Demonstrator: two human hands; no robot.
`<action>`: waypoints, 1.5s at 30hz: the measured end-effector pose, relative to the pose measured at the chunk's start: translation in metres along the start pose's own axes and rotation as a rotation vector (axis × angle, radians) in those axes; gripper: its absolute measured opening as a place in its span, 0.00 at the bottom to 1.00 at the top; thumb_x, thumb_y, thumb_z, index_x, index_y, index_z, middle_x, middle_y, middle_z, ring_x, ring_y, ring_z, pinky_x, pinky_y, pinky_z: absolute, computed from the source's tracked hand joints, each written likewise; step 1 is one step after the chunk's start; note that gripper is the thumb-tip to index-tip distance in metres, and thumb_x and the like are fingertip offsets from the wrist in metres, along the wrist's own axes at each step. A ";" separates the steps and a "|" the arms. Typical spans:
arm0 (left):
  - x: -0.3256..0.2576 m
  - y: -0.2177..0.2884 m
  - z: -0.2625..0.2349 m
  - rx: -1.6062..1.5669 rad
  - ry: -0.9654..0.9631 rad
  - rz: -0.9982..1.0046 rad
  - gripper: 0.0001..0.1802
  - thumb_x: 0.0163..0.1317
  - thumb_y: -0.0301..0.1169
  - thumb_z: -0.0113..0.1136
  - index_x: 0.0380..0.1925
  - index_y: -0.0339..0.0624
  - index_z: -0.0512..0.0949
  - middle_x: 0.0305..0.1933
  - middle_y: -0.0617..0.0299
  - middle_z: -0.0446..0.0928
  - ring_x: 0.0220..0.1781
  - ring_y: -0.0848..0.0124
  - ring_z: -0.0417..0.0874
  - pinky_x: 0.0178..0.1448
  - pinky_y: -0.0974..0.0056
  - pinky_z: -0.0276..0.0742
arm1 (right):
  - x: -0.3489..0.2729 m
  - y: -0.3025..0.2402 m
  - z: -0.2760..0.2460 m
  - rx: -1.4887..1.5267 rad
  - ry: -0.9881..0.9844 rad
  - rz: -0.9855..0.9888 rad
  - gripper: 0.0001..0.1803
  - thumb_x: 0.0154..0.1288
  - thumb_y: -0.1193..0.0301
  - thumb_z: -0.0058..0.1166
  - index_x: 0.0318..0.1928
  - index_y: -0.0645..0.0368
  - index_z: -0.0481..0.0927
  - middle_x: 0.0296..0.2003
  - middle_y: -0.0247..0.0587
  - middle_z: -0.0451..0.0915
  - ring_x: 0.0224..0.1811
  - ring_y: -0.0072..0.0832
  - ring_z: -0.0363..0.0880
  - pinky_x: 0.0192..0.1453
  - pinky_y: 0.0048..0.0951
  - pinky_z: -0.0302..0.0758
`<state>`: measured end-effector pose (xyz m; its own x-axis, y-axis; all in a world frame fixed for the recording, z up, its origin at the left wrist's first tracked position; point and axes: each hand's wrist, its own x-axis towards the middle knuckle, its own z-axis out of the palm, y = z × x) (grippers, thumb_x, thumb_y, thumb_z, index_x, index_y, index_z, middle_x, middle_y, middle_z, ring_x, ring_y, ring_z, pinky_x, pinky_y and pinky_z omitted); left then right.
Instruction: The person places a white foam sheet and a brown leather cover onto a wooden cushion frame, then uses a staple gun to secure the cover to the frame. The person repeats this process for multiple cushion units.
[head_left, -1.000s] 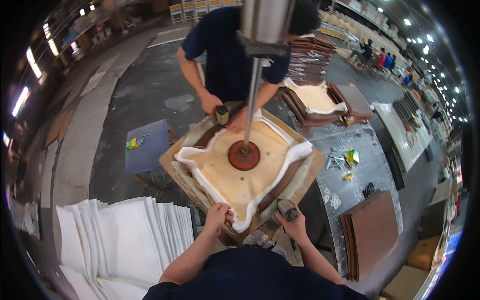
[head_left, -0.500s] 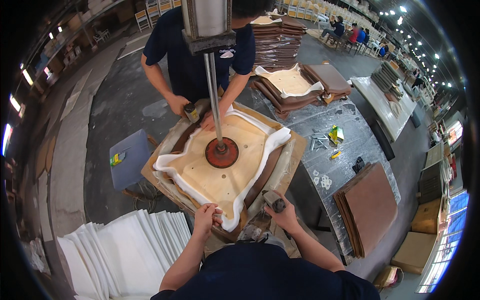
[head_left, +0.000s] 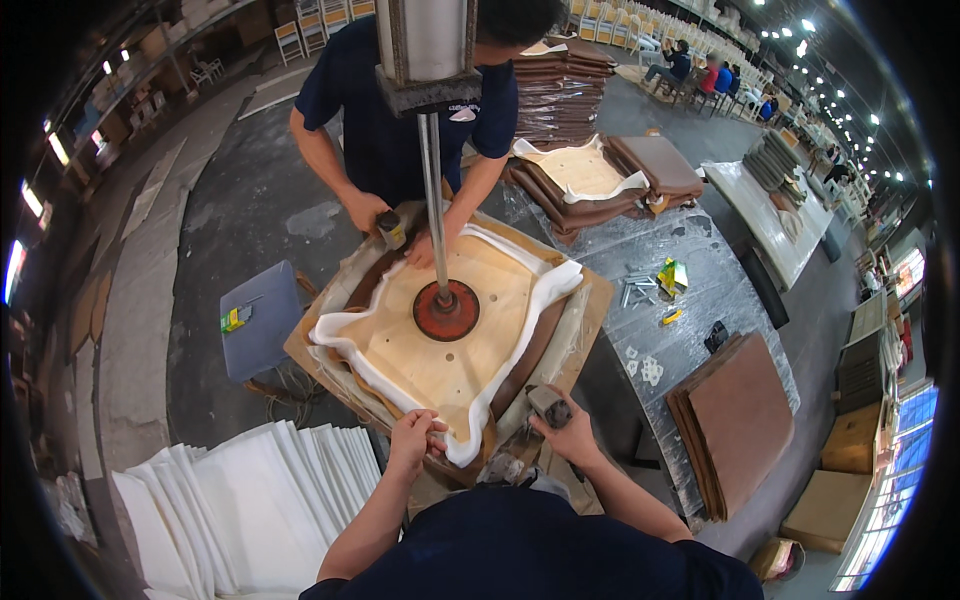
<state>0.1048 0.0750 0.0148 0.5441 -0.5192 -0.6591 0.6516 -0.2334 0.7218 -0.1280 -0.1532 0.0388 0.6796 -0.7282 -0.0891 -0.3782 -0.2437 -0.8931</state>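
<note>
A plywood seat board (head_left: 455, 345) lies upside down on the bench, with white lining and brown cover folded over its edges. A red press disc (head_left: 446, 311) on a steel rod pins its middle. My left hand (head_left: 414, 438) pinches the white and brown fabric at the near edge. My right hand (head_left: 570, 432) grips a staple gun (head_left: 549, 405) just right of that edge. A co-worker in a dark shirt (head_left: 400, 110) stands across, one hand holding another staple gun (head_left: 391, 229) at the far edge.
Stacked white foam sheets (head_left: 240, 510) lie at lower left. A grey stool (head_left: 262, 318) stands left of the bench. Brown panels (head_left: 738, 420) are piled at right, finished seats (head_left: 590, 180) behind. Staple strips (head_left: 640, 290) and small items lie on the grey table.
The view has shifted and tilted, so the seat sits more central. My hands stay at the near edge; the left hand has closed tighter on the fabric.
</note>
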 end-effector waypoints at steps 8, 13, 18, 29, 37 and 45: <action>0.001 -0.002 -0.003 0.019 -0.026 0.002 0.14 0.87 0.37 0.52 0.57 0.40 0.79 0.42 0.52 0.90 0.24 0.66 0.89 0.27 0.63 0.82 | 0.000 -0.008 0.002 0.042 -0.010 -0.007 0.40 0.66 0.67 0.82 0.76 0.56 0.80 0.56 0.55 0.92 0.62 0.40 0.92 0.68 0.40 0.84; 0.001 -0.002 0.000 -0.042 -0.040 -0.031 0.13 0.87 0.38 0.51 0.56 0.40 0.77 0.40 0.52 0.88 0.24 0.64 0.89 0.27 0.63 0.82 | 0.002 0.001 -0.001 0.040 0.010 -0.032 0.40 0.66 0.68 0.81 0.76 0.58 0.80 0.55 0.54 0.93 0.60 0.36 0.92 0.67 0.39 0.85; -0.001 -0.008 0.003 -0.062 -0.072 -0.042 0.13 0.87 0.38 0.51 0.56 0.40 0.78 0.39 0.53 0.87 0.24 0.64 0.89 0.27 0.63 0.82 | 0.005 0.003 0.002 0.061 0.024 -0.032 0.41 0.65 0.68 0.82 0.76 0.61 0.80 0.54 0.54 0.93 0.59 0.34 0.92 0.66 0.38 0.85; 0.001 -0.032 0.066 0.025 -0.287 0.002 0.13 0.86 0.39 0.61 0.55 0.40 0.81 0.40 0.60 0.85 0.29 0.69 0.90 0.34 0.64 0.88 | 0.012 -0.007 -0.051 0.112 -0.001 0.047 0.36 0.67 0.77 0.78 0.73 0.66 0.80 0.56 0.41 0.92 0.56 0.24 0.89 0.63 0.30 0.84; -0.024 -0.028 0.095 0.735 -0.369 0.815 0.12 0.77 0.35 0.66 0.53 0.42 0.86 0.49 0.52 0.87 0.49 0.53 0.90 0.56 0.49 0.84 | -0.059 -0.052 -0.080 0.166 -0.295 0.154 0.38 0.66 0.75 0.79 0.75 0.61 0.81 0.58 0.40 0.90 0.57 0.24 0.87 0.65 0.31 0.84; -0.006 0.002 0.028 1.223 -0.013 0.972 0.15 0.69 0.36 0.72 0.52 0.47 0.83 0.51 0.52 0.81 0.57 0.44 0.82 0.63 0.39 0.76 | -0.037 -0.004 -0.054 0.110 -0.180 0.268 0.39 0.66 0.67 0.81 0.76 0.57 0.80 0.55 0.42 0.91 0.55 0.26 0.88 0.64 0.35 0.83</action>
<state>0.0881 0.0548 0.0257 0.4770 -0.8673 0.1422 -0.7476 -0.3153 0.5845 -0.1851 -0.1599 0.0695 0.6687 -0.6301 -0.3946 -0.4951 0.0185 -0.8686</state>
